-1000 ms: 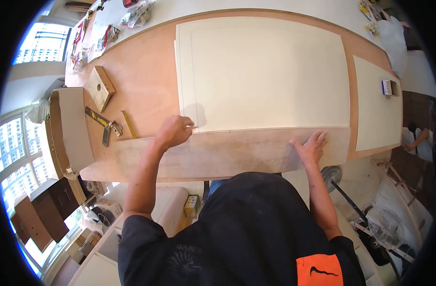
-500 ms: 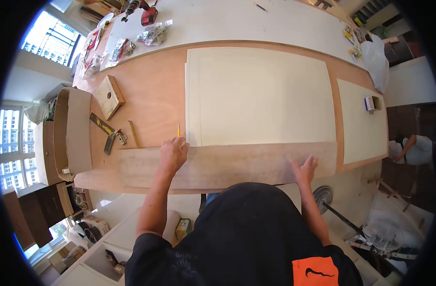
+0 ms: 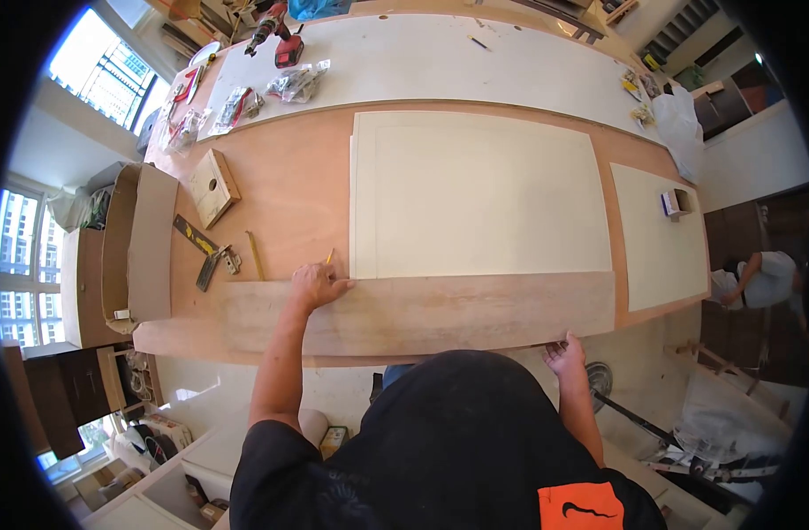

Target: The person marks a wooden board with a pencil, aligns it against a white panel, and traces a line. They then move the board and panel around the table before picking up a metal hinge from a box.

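Note:
A long thin plywood strip [image 3: 422,314] lies along the front of the workbench, its far edge against a cream sheet [image 3: 484,199]. My left hand [image 3: 316,284] rests on the strip's far edge near the sheet's lower left corner. A yellow pencil [image 3: 330,256] sticks up from its closed fingers, and its thumb points right along the edge. At the strip's front edge on the right is my right hand [image 3: 564,355], fingers curled and thumb up against the edge.
On the left lie a try square [image 3: 195,237], a folding rule [image 3: 254,256], a wooden block with a hole [image 3: 214,190] and a cardboard box [image 3: 148,247]. A cordless drill [image 3: 288,49] and bagged hardware [image 3: 296,84] sit behind. Another person [image 3: 767,278] is at far right.
My right hand has moved from above the strip down to its front edge, and its spread fingers have curled. My left thumb now stretches right, and the pencil tilts more. The view has shifted slightly.

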Motion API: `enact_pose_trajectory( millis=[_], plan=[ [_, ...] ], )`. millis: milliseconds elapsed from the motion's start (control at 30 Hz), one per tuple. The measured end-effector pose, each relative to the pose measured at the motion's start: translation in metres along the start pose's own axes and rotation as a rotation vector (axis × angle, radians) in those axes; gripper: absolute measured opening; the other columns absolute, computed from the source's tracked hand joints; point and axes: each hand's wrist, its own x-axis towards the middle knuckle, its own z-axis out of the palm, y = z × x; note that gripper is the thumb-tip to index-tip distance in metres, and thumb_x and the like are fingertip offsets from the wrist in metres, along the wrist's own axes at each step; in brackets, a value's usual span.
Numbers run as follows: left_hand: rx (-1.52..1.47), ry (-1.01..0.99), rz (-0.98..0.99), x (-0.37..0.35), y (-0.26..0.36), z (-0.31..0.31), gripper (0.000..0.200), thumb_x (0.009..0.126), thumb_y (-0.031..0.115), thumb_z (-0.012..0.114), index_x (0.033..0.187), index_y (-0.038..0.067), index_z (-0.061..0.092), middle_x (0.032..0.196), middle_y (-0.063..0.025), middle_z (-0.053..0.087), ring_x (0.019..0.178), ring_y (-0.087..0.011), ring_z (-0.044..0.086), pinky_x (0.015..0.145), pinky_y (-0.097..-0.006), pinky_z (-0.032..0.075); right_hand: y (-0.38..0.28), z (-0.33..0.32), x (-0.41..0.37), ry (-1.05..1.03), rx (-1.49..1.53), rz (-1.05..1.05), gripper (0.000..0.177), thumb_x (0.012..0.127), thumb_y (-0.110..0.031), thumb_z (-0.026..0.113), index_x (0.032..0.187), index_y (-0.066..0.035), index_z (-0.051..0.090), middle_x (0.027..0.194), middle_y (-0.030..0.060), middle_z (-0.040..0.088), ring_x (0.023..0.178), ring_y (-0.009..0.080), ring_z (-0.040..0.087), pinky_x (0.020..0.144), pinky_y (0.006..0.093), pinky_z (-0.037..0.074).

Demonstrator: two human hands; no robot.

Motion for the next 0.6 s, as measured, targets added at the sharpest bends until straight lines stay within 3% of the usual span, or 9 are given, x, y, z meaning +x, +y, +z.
enact_pose_trajectory(
  millis=[100, 233, 433, 533, 567, 600],
  plan=[
    [-0.012, -0.188, -0.135, 0.010, -0.004, 0.000, 0.055, 0.070, 0.059, 0.078, 0.070, 0.004, 0.070, 0.074, -0.0171, 0.070, 0.075, -0.0352, 0.068, 0.067, -0.0436, 0.052, -0.001, 0.005, -0.008, -0.023, 0.010, 0.032, 0.066, 0.094, -0.046, 0.061, 0.144, -0.009, 0.038, 0.141, 0.0153, 0.045, 0.134, 0.0337, 0.041, 0.111, 0.0604, 0.028],
    [0.046, -0.182, -0.120, -0.001, 0.012, -0.026, 0.059, 0.071, 0.062, 0.075, 0.069, 0.003, 0.070, 0.072, -0.0177, 0.069, 0.072, -0.0360, 0.067, 0.066, -0.0446, 0.051, -0.007, 0.017, -0.021, -0.017, 0.152, 0.132, 0.068, 0.094, -0.047, 0.060, 0.145, -0.009, 0.037, 0.147, 0.0128, 0.040, 0.137, 0.0334, 0.037, 0.111, 0.0600, 0.028],
    [0.141, -0.040, -0.142, -0.070, 0.086, -0.081, 0.056, 0.070, 0.058, 0.078, 0.066, 0.003, 0.069, 0.063, -0.0187, 0.065, 0.062, -0.0360, 0.065, 0.060, -0.0449, 0.050, -0.007, 0.022, -0.045, -0.073, 0.074, 0.203, 0.066, 0.095, -0.051, 0.057, 0.144, -0.011, 0.040, 0.139, 0.0127, 0.046, 0.136, 0.0366, 0.037, 0.110, 0.0614, 0.027],
    [0.076, 0.035, -0.162, -0.091, 0.113, -0.100, 0.053, 0.070, 0.054, 0.080, 0.066, 0.003, 0.069, 0.061, -0.0174, 0.064, 0.058, -0.0347, 0.064, 0.059, -0.0432, 0.050, 0.001, 0.019, -0.060, -0.266, 0.140, 0.257, 0.066, 0.097, -0.052, 0.053, 0.145, -0.009, 0.036, 0.148, 0.0162, 0.041, 0.137, 0.0389, 0.038, 0.108, 0.0649, 0.027],
    [0.069, 0.039, -0.175, -0.096, 0.117, -0.103, 0.052, 0.070, 0.053, 0.081, 0.066, 0.002, 0.069, 0.061, -0.0170, 0.064, 0.058, -0.0341, 0.064, 0.059, -0.0426, 0.050, 0.003, 0.014, -0.061, -0.477, 0.181, 0.311, 0.063, 0.098, -0.051, 0.051, 0.145, -0.010, 0.038, 0.149, 0.0172, 0.041, 0.139, 0.0392, 0.036, 0.111, 0.0639, 0.026],
    [0.063, 0.046, -0.194, -0.102, 0.120, -0.107, 0.051, 0.070, 0.052, 0.081, 0.066, 0.002, 0.069, 0.061, -0.0166, 0.064, 0.057, -0.0335, 0.063, 0.058, -0.0419, 0.050, 0.005, 0.010, -0.061, -0.516, 0.249, 0.304, 0.063, 0.098, -0.051, 0.051, 0.145, -0.010, 0.038, 0.150, 0.0172, 0.040, 0.140, 0.0388, 0.036, 0.112, 0.0634, 0.026]
  ],
)
